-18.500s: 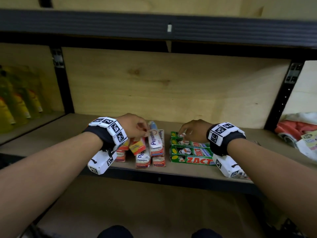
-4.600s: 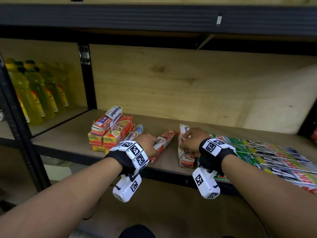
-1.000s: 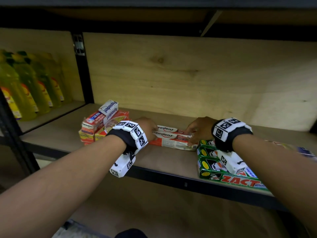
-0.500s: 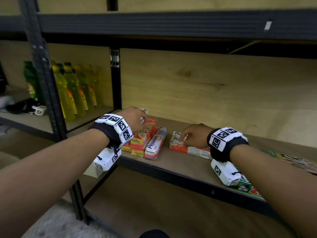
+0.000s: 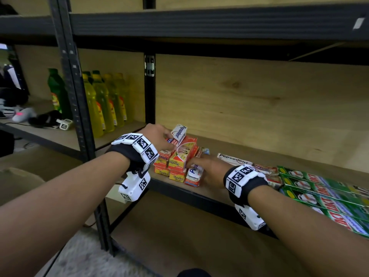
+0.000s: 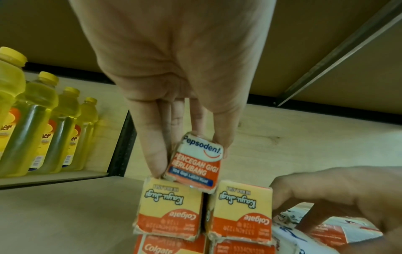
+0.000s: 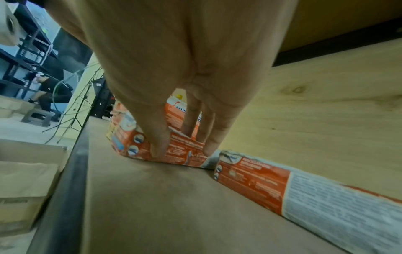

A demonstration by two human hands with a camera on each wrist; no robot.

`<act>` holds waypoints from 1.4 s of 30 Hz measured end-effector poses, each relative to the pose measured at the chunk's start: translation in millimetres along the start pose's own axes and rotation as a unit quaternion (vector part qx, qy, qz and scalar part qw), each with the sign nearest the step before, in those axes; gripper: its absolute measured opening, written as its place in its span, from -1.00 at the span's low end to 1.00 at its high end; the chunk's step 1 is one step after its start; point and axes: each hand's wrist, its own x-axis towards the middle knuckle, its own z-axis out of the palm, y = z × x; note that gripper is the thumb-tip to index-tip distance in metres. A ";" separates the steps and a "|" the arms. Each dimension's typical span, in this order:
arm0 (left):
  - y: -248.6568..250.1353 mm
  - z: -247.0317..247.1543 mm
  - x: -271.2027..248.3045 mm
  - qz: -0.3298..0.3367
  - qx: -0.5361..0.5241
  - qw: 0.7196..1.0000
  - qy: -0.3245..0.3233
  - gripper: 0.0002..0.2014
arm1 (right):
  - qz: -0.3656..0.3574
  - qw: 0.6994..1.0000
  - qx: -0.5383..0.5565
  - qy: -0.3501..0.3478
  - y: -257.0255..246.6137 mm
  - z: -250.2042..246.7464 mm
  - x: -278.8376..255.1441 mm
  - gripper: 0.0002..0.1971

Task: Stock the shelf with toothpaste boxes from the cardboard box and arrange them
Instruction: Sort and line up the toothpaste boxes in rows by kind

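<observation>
A Pepsodent box (image 5: 179, 132) (image 6: 195, 165) lies tilted on top of a stack of yellow-orange Colgate boxes (image 5: 175, 162) (image 6: 169, 209) on the shelf board (image 5: 215, 188). My left hand (image 5: 161, 136) (image 6: 191, 163) pinches this top box between thumb and fingers. Right of the stack lies another Pepsodent box (image 5: 193, 174) (image 7: 174, 149), end-on to the shelf front. My right hand (image 5: 201, 166) (image 7: 182, 146) holds it, thumb on one side and fingers on the other. A third Pepsodent box (image 5: 235, 161) (image 7: 304, 189) lies sideways further right.
Green Zact boxes (image 5: 323, 194) lie flat in rows at the right. Yellow bottles (image 5: 103, 104) (image 6: 32, 120) fill the bay to the left, past a black upright (image 5: 149, 92). A cardboard box (image 7: 26, 185) sits below the shelf edge. Bare board lies behind the stacks.
My right hand left the sideways Pepsodent box and moved left onto the box beside the stack. My left hand now pinches the top box. The view has shifted left.
</observation>
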 end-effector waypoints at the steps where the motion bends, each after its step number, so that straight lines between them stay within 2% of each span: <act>1: -1.7 0.5 0.9 -0.005 -0.007 1.000 -0.003 -0.52 | -0.006 1.000 -0.002 0.008 2.3 1.1 -1.1 -0.41; 6: -7.9 2.0 2.4 -0.035 -0.055 0.998 -0.008 -0.52 | -0.083 0.995 0.017 0.060 12.0 1.8 -2.6 -0.49; 10: -7.7 1.0 0.8 -0.046 -0.074 0.996 -0.011 -0.56 | -0.081 0.994 0.006 0.076 11.1 1.0 -2.0 -0.57; 14: -6.5 1.6 -1.5 -0.050 -0.069 0.996 -0.004 -0.57 | -0.046 0.984 0.106 0.135 11.3 -13.2 -7.0 -0.62; 17: -4.2 1.2 -4.9 -0.052 -0.074 0.996 -0.001 -0.54 | -0.006 0.944 0.260 0.201 15.5 -30.0 -12.4 -0.64; 19: 0.7 0.7 -8.7 -0.039 -0.066 0.997 0.011 -0.56 | 0.017 0.920 0.317 0.231 20.0 -41.5 -15.8 -0.62; 23: 14.7 1.5 -16.9 -0.013 -0.035 0.998 0.041 -0.69 | 0.064 0.847 0.479 0.223 23.5 -61.0 -27.4 -0.70; 25: 20.1 2.7 -21.3 -0.018 -0.040 0.997 0.057 -0.75 | 0.079 0.832 0.504 0.219 23.2 -70.6 -38.5 -0.72; 30: 31.1 4.8 -31.9 -0.043 -0.095 0.990 0.092 -0.85 | 0.097 0.864 0.443 0.220 26.0 -91.5 -65.2 -0.69; 33: 38.1 3.9 -38.9 -0.045 -0.103 0.990 0.086 -0.84 | 0.121 0.902 0.359 0.208 26.1 -103.2 -75.5 -0.65; 36: 44.5 4.9 -45.1 -0.048 -0.096 0.991 0.084 -0.82 | 0.139 0.950 0.214 0.180 22.8 -105.1 -79.7 -0.59; 38: 47.4 5.7 -47.9 -0.040 -0.078 0.993 0.078 -0.81 | 0.144 0.958 0.171 0.181 19.3 -100.6 -77.0 -0.56; 42: 44.1 3.2 -48.3 -0.011 -0.075 0.996 0.038 -0.80 | 0.138 0.956 0.183 0.185 15.8 -83.1 -60.7 -0.54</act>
